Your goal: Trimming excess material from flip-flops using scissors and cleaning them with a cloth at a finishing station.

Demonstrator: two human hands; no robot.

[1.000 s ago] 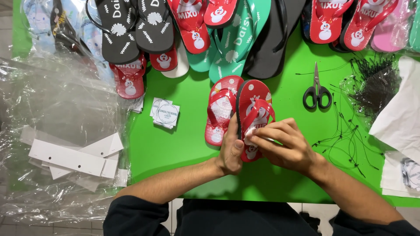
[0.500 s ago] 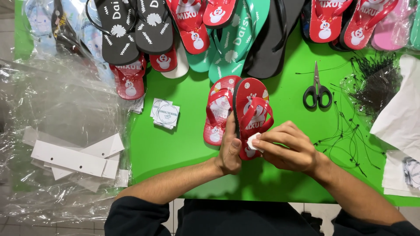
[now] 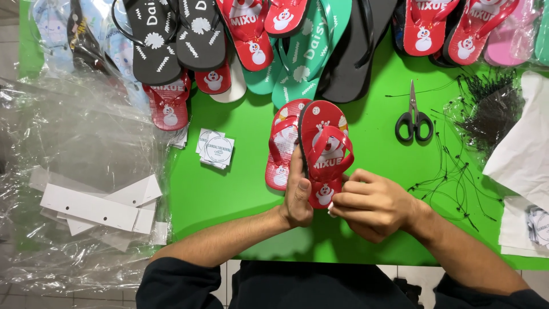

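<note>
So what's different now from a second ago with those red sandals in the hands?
The red sandal pair has been tipped a little more upright, its toe end swung slightly toward the green sandals. The left hand has stayed pressed along its side, and the right hand has kept pinching at the heel end, where a small white piece showed earlier. The scissors, paper tags and black ties stayed put.

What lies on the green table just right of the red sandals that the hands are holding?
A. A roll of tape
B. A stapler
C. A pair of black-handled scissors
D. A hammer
C. The black-handled scissors lie flat on the green table, right of the red sandals held by both hands.
</note>
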